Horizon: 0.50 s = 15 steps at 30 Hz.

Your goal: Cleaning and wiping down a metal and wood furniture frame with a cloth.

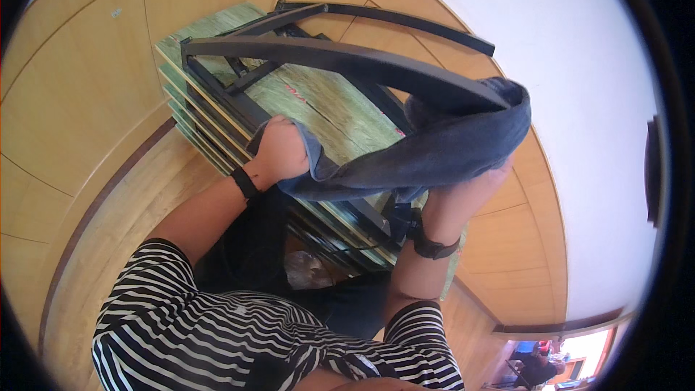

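A dark grey-blue cloth, possibly a garment, hangs in folds around the raised free end of a dark metal table leg. My left hand is closed in a fist on the cloth's left end, above the edge of a stack of tabletops. Beneath the cloth's right part, my right hand grips it close to the end of the leg; the cloth hides most of its fingers. The upturned top tabletop shows a mottled green-brown underside with pinkish marks.
A second dark leg stands out behind the first. Wood panelling curves around the stack, with a white wall at right. Clear plastic lies low between my legs. A person is far off at lower right.
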Each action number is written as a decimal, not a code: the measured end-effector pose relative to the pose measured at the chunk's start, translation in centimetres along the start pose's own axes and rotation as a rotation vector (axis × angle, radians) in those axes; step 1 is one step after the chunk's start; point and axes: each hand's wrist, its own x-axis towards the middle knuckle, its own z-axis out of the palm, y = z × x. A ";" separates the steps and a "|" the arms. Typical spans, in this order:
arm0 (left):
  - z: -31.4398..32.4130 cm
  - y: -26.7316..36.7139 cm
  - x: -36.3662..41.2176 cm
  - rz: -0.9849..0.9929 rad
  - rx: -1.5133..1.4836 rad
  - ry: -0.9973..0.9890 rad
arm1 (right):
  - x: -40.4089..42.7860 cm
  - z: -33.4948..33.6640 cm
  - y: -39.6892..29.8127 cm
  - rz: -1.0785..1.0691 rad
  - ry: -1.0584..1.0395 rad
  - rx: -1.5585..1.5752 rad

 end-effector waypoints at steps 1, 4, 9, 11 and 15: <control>-0.1 0.0 0.0 0.000 0.001 -0.004 | 0.4 0.3 -0.3 0.003 -0.003 0.050; -0.2 -0.2 -0.2 -0.053 0.023 -0.131 | 0.7 1.0 -0.8 0.057 -0.002 0.263; 0.0 -0.3 -0.2 -0.024 0.069 -0.136 | 0.5 0.9 -0.9 0.059 -0.017 0.354; 0.2 -0.1 -0.2 -0.027 0.048 -0.105 | 0.7 0.8 -1.2 0.169 -0.015 0.447; 0.5 1.5 -0.7 -0.034 0.198 -0.175 | 1.4 1.2 -2.5 0.150 -0.024 0.291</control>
